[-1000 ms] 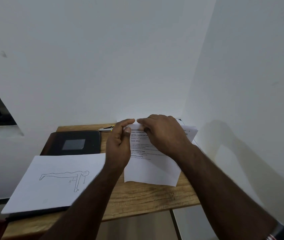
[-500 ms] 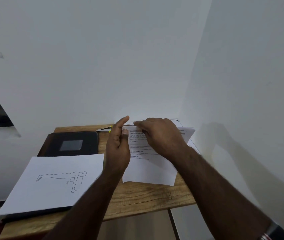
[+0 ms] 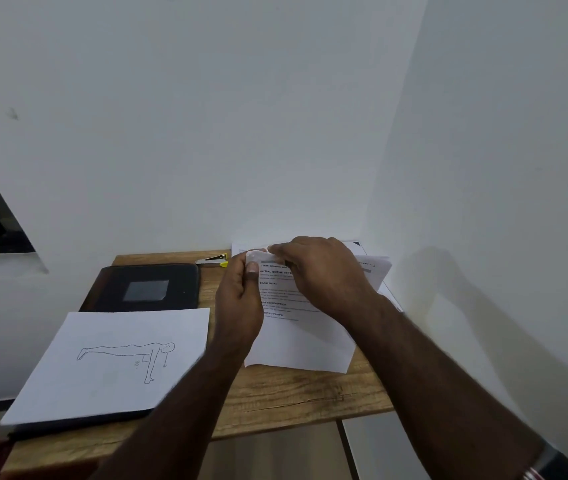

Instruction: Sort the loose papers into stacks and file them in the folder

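Peeling one sheet off the white printed pile of loose papers [image 3: 301, 337] could go wrong in a few ways: the corner pinched by the left hand [image 3: 239, 306] may tear or crease if it is pulled while the right hand [image 3: 324, 275] presses down, two sheets may cling and lift as one, or the fanned sheets beneath may slide toward the wall corner and off the right edge of the wooden surface [image 3: 296, 393]. That pile lies on the right half of the surface, its upper left corner curled up between the left thumb and fingers [image 3: 253, 256], which pinch it; the right fingers [image 3: 280, 249], bent and close together, touch the same top edge, palm over the text. Well to the left, a white sheet with a line drawing of a figure [image 3: 109, 362] rests on a dark folder [image 3: 78, 426], apart from both hands, behind it a black zipped case [image 3: 144, 287] and a small metal stapler with a yellow tip [image 3: 212, 260].
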